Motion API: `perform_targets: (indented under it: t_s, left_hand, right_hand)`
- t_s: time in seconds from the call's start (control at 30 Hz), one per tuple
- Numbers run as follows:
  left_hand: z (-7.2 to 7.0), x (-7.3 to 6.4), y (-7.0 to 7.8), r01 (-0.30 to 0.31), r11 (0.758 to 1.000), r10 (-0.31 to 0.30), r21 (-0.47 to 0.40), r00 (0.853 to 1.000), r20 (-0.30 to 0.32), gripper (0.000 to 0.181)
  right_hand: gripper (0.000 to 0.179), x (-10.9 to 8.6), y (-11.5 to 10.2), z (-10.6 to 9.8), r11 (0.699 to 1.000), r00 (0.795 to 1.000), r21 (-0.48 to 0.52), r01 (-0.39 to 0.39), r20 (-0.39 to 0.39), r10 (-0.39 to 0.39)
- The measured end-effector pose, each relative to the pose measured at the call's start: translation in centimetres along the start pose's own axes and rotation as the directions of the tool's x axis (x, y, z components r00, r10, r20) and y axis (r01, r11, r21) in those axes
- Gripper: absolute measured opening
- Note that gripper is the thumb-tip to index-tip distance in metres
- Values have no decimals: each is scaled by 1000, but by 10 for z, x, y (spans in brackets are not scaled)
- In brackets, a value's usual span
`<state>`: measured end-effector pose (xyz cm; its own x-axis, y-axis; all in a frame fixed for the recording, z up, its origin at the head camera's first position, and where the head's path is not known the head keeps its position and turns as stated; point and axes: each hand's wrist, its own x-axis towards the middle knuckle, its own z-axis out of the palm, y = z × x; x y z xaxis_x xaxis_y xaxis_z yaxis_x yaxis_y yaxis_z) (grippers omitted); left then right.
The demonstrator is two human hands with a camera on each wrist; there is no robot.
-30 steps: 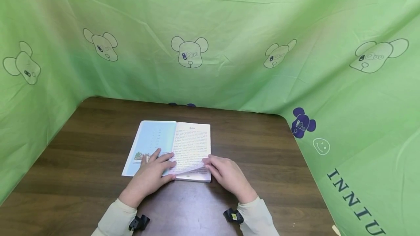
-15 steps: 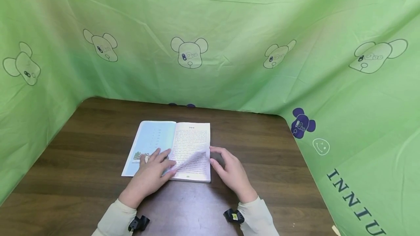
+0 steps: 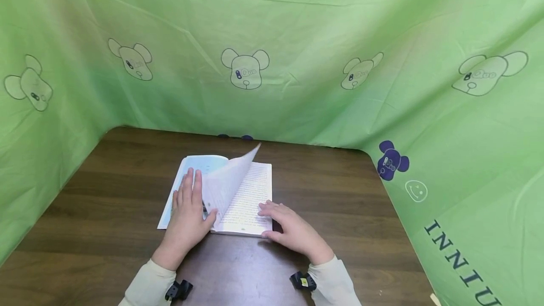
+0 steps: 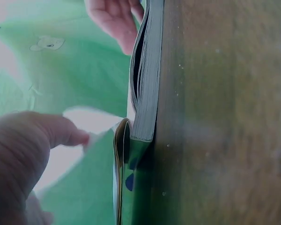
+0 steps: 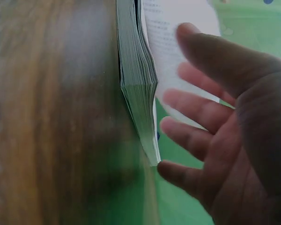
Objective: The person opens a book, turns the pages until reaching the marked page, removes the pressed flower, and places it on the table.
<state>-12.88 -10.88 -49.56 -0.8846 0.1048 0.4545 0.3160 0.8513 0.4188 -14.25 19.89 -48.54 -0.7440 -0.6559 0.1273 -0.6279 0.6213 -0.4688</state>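
Observation:
A book [image 3: 250, 197] lies open on the wooden table, printed text on its right page and a light blue page [image 3: 176, 202] on the left. Between them one white leaf [image 3: 229, 181] stands up, partway over and leaning left. My left hand [image 3: 185, 214], fingers straight, is over the blue page with its thumb at the lower part of the leaf. At the right page's lower edge is my right hand [image 3: 293, 230], fingers relaxed and spread. The right wrist view shows those fingers [image 5: 192, 105] apart beside the page block, holding nothing.
The dark wooden table [image 3: 340, 192] surrounds the book. A green curtain [image 3: 297, 107] with bear-head prints hangs along the table's back and sides. Black wrist cameras [image 3: 178, 290] sit at both cuffs.
The leaf has risen from the right page and swung left. My left hand has shifted left with straighter fingers; my right hand let the leaf go and lowered to the page's edge.

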Motion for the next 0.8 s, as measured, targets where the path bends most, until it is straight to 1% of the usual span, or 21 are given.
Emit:
perform_targets:
  t_s: [0.07, 0.13, 0.2, 0.27, 0.37, 0.43, 0.63, 0.8]
  left_hand:
    - [0, 0, -1, -35, 999, 36, 42, 999, -26, 121]
    - [-1, 1, -2, -67, 994, 69, 90, 998, -12, 119]
    - [-1, 1, -2, -98, 986, 93, 135, 995, 41, 112]
    - [-2, 1, -1, -117, 982, 102, 150, 989, 104, 98]
    - [-2, 0, 0, -125, 979, 93, 159, 976, 198, 77]
    - [-2, -1, 1, -124, 980, 85, 153, 967, 239, 67]
    - [-1, -4, 1, -101, 984, 49, 149, 948, 316, 55]
    - [-1, -4, 1, -43, 987, -19, 154, 924, 382, 52]
  right_hand:
    - [55, -1, 1, 1, 1000, 999, -9, -1, 37, 1]
    - [58, -1, 2, 2, 1000, 998, -24, -8, 56, 10]
    - [60, -1, 2, 3, 999, 997, -35, -21, 67, 23]
    - [60, 0, 2, 4, 999, 997, -44, -32, 71, 35]
    - [61, 0, 2, 4, 998, 996, -48, -44, 72, 48]
    - [60, 0, 2, 4, 998, 996, -50, -45, 71, 49]
    - [59, -1, 2, 4, 997, 996, -62, -54, 64, 58]
    - [53, 0, 2, 4, 996, 996, -68, -51, 63, 56]
